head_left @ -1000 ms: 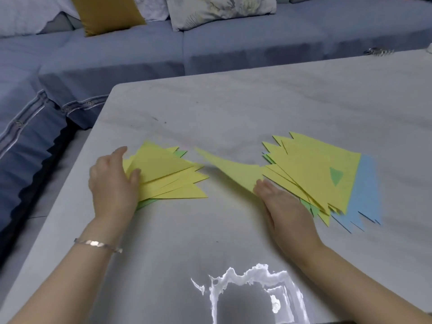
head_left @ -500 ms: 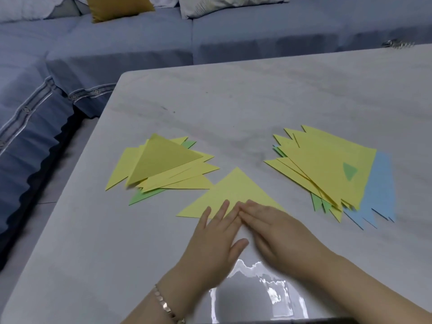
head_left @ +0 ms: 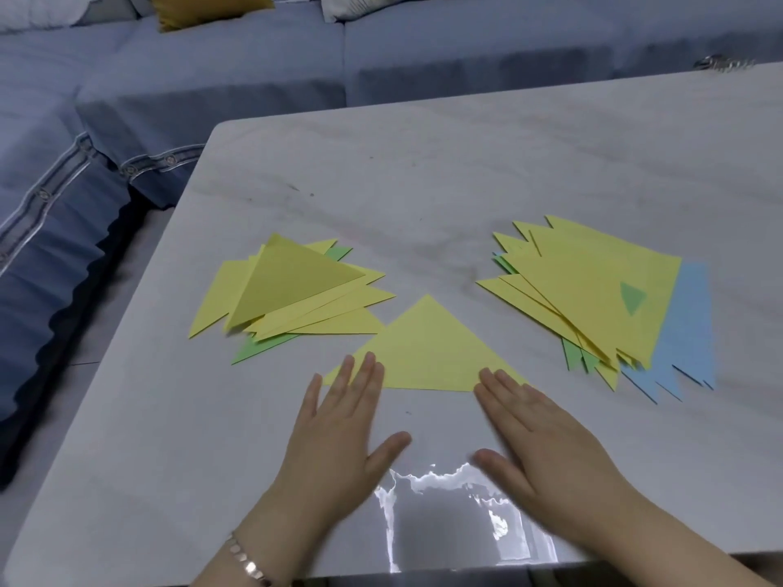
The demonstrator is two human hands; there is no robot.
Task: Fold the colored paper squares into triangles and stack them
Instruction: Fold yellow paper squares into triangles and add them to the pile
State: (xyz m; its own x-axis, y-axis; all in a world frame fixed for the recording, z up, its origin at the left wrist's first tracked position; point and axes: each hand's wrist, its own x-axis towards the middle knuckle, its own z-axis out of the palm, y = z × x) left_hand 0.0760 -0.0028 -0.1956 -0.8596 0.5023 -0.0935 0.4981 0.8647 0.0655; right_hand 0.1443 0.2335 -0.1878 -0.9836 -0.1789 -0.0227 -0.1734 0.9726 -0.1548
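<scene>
pale marble table (head_left: 466,171), glossy near edge, blue sofa (head_left: 212,69) behind. yellow folded triangle (head_left: 426,349) flat at centre front, apex pointing away, long edge running left-right nearest the person. left hand (head_left: 339,434) and right hand (head_left: 546,438) flat, fingers straight, fingertips pressing its two bottom corners, gripping nothing. folded stack (head_left: 296,290) left, unfolded squares (head_left: 601,290) right.

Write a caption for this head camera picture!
Left hand and right hand press a yellow triangle between folded stack and paper squares.
</scene>
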